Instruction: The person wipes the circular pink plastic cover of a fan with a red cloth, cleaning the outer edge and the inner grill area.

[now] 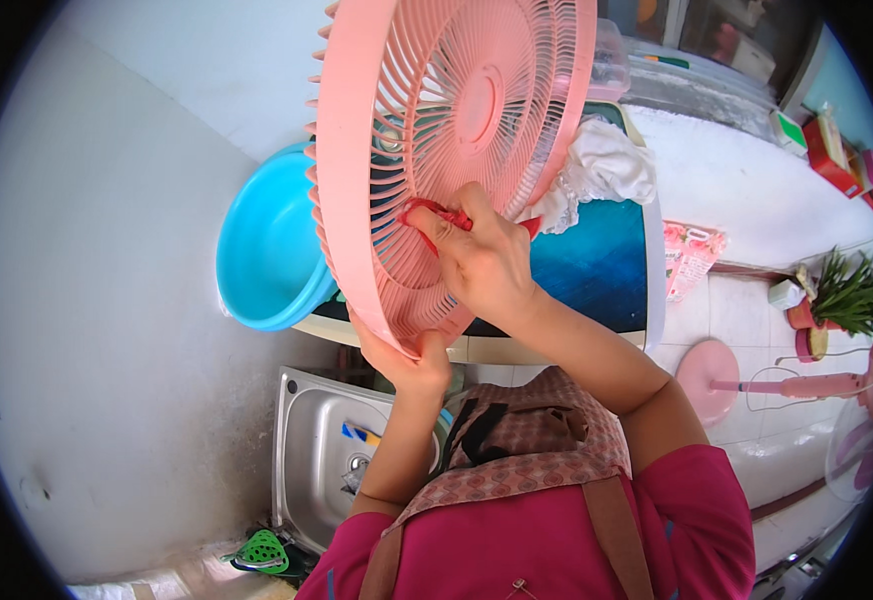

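Observation:
A pink plastic fan grille stands tilted on its edge before me, its hollow side turned to the right. My left hand grips the lower rim, thumb on the inside and fingers behind it. My right hand presses a red cloth against the ribs inside the grille. Part of the cloth is hidden in the fingers. Behind the grille lies a surface with a dark blue glossy top, and a crumpled white cloth rests on it.
A light-blue basin sits at the left by the wall. Below is a steel sink with a blue and yellow sponge. On the tiled floor at right are a pink fan stand and a potted plant. A clear plastic box stands behind.

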### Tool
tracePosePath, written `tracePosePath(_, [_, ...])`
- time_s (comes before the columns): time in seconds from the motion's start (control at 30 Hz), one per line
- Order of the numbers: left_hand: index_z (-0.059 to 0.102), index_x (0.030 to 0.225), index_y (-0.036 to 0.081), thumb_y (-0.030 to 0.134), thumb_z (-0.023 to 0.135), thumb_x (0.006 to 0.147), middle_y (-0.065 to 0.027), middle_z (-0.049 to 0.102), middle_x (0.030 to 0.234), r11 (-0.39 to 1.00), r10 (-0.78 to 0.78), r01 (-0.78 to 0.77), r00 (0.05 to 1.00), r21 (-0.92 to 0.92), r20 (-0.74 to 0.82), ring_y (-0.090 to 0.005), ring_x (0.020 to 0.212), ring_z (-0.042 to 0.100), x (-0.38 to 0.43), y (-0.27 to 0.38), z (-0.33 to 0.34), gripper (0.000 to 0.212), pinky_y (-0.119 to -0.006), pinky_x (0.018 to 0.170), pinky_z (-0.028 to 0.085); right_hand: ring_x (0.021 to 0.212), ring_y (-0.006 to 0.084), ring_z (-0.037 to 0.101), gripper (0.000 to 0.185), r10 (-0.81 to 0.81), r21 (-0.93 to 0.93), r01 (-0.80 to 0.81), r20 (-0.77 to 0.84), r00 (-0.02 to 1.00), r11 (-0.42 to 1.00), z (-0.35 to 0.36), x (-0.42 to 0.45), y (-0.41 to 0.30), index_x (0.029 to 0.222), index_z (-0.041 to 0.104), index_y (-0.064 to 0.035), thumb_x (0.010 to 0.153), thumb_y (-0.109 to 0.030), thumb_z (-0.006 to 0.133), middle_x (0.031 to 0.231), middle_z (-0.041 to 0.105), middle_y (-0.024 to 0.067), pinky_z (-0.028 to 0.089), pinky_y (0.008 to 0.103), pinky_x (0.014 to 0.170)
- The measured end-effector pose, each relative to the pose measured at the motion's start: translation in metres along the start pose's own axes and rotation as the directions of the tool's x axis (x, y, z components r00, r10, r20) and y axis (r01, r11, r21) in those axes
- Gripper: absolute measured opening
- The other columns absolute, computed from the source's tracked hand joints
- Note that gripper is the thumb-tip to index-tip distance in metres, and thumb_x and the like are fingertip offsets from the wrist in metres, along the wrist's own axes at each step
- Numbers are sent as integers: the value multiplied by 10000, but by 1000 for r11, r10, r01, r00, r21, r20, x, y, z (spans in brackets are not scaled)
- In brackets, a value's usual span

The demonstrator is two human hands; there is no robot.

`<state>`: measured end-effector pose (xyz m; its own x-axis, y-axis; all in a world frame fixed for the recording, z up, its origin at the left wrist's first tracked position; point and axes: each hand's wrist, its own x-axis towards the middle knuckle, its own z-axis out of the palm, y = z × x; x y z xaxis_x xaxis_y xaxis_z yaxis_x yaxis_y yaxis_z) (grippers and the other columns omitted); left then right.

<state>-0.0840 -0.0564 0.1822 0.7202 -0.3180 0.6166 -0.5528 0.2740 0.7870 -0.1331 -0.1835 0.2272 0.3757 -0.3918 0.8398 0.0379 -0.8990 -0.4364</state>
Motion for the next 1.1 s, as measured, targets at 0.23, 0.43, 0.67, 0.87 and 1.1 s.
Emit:
tracePosePath(0.23, [319, 1357, -110, -15, 500, 645, -213, 505, 1251, 1000, -1, 1, 1000, 2, 6, -281, 1155, 537, 7, 6, 4, 741, -394, 1027, 388, 609, 261, 553, 340, 203, 402, -195, 23, 979, 895, 5, 2, -41, 1097, 693, -78, 789, 32, 598, 818, 496, 94, 449, 358, 522])
tracePosePath(0.43, [311, 1361, -113, -34, 443, 605, -220, 480, 1278, 997, -75, 74, 997, 22, 16, -284, 1183, 514, 2, -9, -8, 771, -383, 1040, 373, 626, 245, 564, 369, 131, -17, -130, 100, 986, 991, 5, -4, -2, 1091, 709, -126, 771, 21, 600, 800, 460, 89, 451, 344, 529])
tracePosePath(0.67, [284, 1374, -116, -46, 407, 587, -211, 476, 1273, 992, -87, 81, 995, -95, -55, -287, 1191, 498, 5, -11, -7, 799, -378, 1050, 357, 624, 233, 597, 302, 221, 393, -178, -68, 973, 902, 1, -5, -17, 1003, 718, -128, 759, 15, 612, 821, 553, 83, 488, 343, 537])
tracePosePath(0.87, [332, 1347, -118, -35, 425, 595, -218, 502, 1237, 999, -41, 42, 999, 20, -27, -291, 1153, 525, 5, 3, -1, 762, -377, 1030, 375, 634, 214, 572, 344, 125, 319, -100, -61, 990, 942, 7, 12, -34, 1023, 718, -69, 741, 87, 597, 826, 521, 99, 461, 309, 544])
tracePosePath(1.1, [315, 1365, -120, -29, 431, 575, -216, 497, 1258, 1000, -28, 28, 999, -8, -40, -295, 1154, 531, 4, -3, 1, 804, -363, 1025, 372, 575, 240, 578, 371, 156, 36, -158, 50, 986, 987, 4, 2, -4, 1094, 704, -143, 774, 14, 602, 844, 533, 75, 466, 361, 486])
